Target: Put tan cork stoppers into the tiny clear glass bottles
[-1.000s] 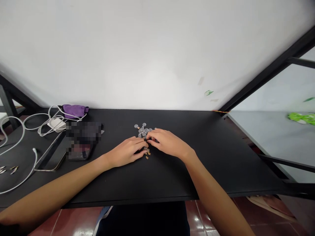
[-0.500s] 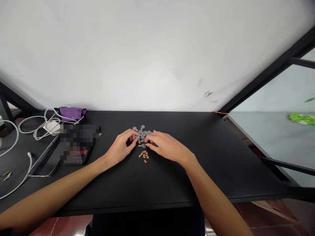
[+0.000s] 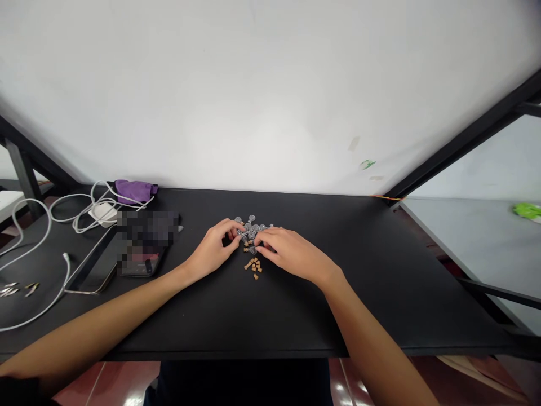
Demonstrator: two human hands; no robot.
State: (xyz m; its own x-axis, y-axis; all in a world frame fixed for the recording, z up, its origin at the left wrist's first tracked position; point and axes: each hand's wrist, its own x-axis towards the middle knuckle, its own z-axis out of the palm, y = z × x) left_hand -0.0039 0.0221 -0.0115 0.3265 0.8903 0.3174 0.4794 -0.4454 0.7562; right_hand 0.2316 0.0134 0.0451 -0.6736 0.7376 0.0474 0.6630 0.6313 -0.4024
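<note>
A heap of small clear glass bottles [image 3: 252, 228] lies on the black table, several with cork stoppers in their necks. My left hand [image 3: 220, 243] is at the heap's left side, thumb and fingertips closing on one little bottle. From the right, my right hand [image 3: 287, 251] curls over the heap with index finger and thumb close together; what they pinch is hidden. Just below its thumb lies a corked bottle [image 3: 252, 250] on its side. Several loose tan corks [image 3: 254, 266] are scattered on the near side of the heap.
On the left of the black table [image 3: 380, 293] lie a tablet-like device [image 3: 91, 265], a phone [image 3: 141, 265], a white charger [image 3: 102, 214] with looping white cable and a purple pouch [image 3: 134, 192]. Small metal pieces [image 3: 31, 289] lie far left. A white wall [image 3: 262, 101] rises behind.
The view has shifted slightly, so the table's contents appear farther right. Both hands stay at the heap, with only small finger movements.
</note>
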